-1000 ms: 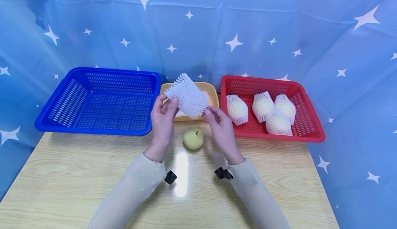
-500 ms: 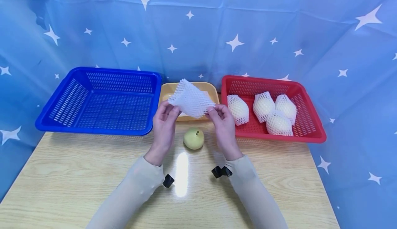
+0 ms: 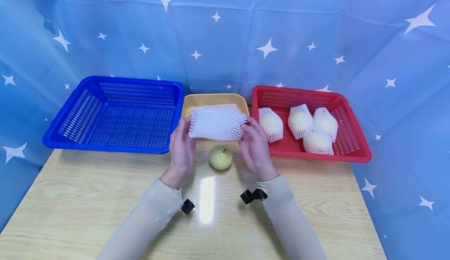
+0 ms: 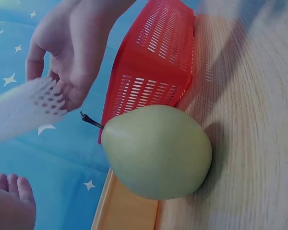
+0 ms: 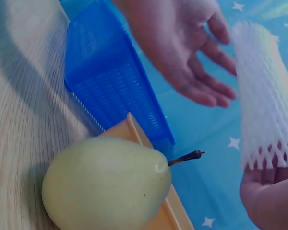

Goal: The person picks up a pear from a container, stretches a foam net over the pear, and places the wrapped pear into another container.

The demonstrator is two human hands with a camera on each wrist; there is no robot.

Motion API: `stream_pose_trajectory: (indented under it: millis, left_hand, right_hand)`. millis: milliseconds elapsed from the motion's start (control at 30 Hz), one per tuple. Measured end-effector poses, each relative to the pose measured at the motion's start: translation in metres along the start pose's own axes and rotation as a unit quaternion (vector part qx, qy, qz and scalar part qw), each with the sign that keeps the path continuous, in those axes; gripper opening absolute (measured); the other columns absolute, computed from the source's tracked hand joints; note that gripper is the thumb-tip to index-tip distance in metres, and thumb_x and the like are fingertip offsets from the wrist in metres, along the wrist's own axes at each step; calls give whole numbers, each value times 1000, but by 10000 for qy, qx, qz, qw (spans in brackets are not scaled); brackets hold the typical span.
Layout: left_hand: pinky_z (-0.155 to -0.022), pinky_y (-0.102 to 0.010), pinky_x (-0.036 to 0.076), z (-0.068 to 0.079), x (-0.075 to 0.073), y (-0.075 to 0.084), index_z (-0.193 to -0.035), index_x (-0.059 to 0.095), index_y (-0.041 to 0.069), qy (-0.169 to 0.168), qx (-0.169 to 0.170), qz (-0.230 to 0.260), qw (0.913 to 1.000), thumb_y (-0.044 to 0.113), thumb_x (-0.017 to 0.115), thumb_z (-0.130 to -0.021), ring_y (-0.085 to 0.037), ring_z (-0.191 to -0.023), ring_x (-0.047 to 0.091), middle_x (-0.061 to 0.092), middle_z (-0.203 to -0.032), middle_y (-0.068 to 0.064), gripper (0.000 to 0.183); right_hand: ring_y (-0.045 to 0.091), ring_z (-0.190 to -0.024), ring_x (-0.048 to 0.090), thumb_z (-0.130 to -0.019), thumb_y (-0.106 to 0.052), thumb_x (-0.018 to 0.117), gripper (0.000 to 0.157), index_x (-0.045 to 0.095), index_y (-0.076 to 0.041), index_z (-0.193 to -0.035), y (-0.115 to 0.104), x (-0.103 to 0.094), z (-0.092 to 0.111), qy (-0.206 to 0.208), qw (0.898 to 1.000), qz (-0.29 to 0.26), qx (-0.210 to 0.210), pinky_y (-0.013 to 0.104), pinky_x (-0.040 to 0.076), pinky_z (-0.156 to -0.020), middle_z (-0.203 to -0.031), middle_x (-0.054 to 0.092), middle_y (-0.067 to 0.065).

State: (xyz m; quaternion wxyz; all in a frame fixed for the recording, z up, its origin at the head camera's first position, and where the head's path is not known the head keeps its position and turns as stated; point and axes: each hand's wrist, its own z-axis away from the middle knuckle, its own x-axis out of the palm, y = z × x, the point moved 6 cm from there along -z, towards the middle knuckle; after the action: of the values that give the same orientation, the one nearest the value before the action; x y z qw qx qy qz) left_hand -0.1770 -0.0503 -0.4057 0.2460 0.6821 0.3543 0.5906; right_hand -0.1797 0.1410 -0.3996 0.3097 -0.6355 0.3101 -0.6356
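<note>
A white foam fruit net (image 3: 218, 124) is held up level in front of the yellow tray, its open mesh ends facing sideways. My right hand (image 3: 256, 146) grips its right end; in the left wrist view this hand's curled fingers (image 4: 62, 86) meet the mesh edge. At the other end is my left hand (image 3: 181, 148); in the right wrist view its fingers (image 5: 201, 91) are nearly straight, tips right at the net's edge. On the table between my forearms sits a bare green pear (image 3: 220, 157), stem up, with neither hand on it.
A blue basket (image 3: 112, 149) stands at the left with nothing in it. In the red basket (image 3: 309, 157) at the right lie several net-wrapped pears (image 3: 300, 121). The yellow tray (image 3: 242, 100) sits between them at the back, against a blue starry curtain (image 3: 225, 33).
The net has come down from a tilted pose to a level one, stretched wider between my hands. The left fingers have straightened from a pinch. The pear has stayed in place.
</note>
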Motion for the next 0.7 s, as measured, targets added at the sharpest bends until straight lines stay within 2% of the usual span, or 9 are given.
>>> stream_pose_trajectory:
  millis: [100,167,267,333,433,533,600,633,700]
  left_hand:
    - [-99,-29,50,-2,-2,-5,-132,63,-6,82,-345,-225,9991,21,32,-113,-21,-114,62,66,-125,-13,45]
    - [-102,-29,50,-3,-2,-10,-139,56,-11,7,-690,-509,9963,14,35,-112,-23,-118,63,62,-133,-18,43]
    - [-102,-27,51,-4,-1,-19,-147,49,-8,-225,-1300,-1125,9849,4,42,-108,-25,-125,61,55,-145,-22,41]
    - [-99,-24,52,-2,0,-24,-151,46,-6,-462,-1643,-1497,9739,0,46,-106,-26,-130,58,48,-152,-23,45]
    - [-98,-21,52,1,4,-26,-155,39,-5,-826,-1878,-1670,9644,-7,47,-104,-25,-135,53,42,-157,-26,51]
    - [-96,-22,53,4,8,-25,-157,34,-7,-1061,-2011,-1381,9640,-4,40,-107,-20,-127,59,41,-155,-30,50]
    - [-95,-23,54,6,10,-24,-157,32,-7,-1187,-2017,-1250,9642,-4,35,-108,-15,-120,61,42,-153,-31,49]
    - [-95,-23,54,6,10,-23,-157,31,-7,-1251,-1983,-1261,9639,-4,35,-108,-14,-119,61,42,-153,-31,50]
    - [-98,-23,52,7,10,-23,-157,32,-7,-1385,-1850,-1439,9622,-3,37,-108,-15,-122,59,42,-153,-29,50]
  right_hand:
    - [16,-106,54,-102,-1,36,20,54,-10,-106,1,2,2,-204,9995,-177,174,28,44,-95,-111,56,3]
    - [17,-114,52,-102,-3,36,20,54,-9,-108,1,3,3,-294,9988,-230,323,29,43,-101,-118,55,4]
    - [18,-122,49,-102,-5,35,20,53,-9,-110,3,3,5,-352,9976,-217,563,29,41,-106,-126,53,4]
    - [18,-120,50,-102,-4,36,19,53,-9,-109,6,3,6,-355,9971,-150,660,29,43,-105,-124,53,4]
    - [16,-110,54,-102,0,35,22,55,-10,-103,10,4,5,-338,9973,68,645,28,45,-97,-114,55,4]
    - [15,-103,56,-103,2,38,20,56,-9,-103,12,4,5,-278,9969,554,491,26,47,-92,-109,56,3]
    - [15,-104,56,-104,1,41,15,55,-6,-108,12,4,5,-255,9924,1155,348,24,48,-91,-112,55,4]
    - [15,-105,55,-105,-1,44,13,55,-4,-111,12,4,5,-238,9877,1526,261,23,49,-91,-113,55,4]
    - [16,-106,55,-106,-4,49,16,55,-1,-119,11,3,5,-186,9718,2350,72,22,50,-90,-117,56,7]
